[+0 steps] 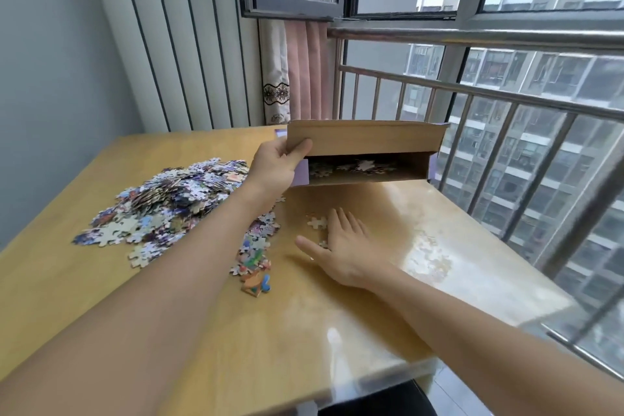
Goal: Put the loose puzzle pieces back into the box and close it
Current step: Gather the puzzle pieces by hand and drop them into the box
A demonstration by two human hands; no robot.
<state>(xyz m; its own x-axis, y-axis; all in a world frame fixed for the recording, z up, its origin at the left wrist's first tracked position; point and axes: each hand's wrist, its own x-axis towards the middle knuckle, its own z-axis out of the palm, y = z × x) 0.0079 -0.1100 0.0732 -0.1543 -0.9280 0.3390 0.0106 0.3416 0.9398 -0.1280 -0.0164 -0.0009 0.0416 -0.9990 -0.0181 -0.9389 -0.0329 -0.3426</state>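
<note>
The person's left hand point(277, 162) is gripping the left end of the brown cardboard puzzle box point(364, 152), holding it tipped above the far edge of the glossy wooden desk point(337, 331) — its long axis running left to right, its open mouth facing the hands. The right hand point(341, 246) is lying flat and open, fingers just touching a few loose pale puzzle pieces point(316, 222) directly below that mouth. The big multicoloured heap of pieces point(169, 206) is sitting toward the desk's left edge — nearer the left arm.

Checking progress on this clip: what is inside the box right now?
Some puzzle pieces lie inside the box, seen through its open side. The raised flap and walls hide the rest of the interior, so how full it is cannot be seen.
</note>
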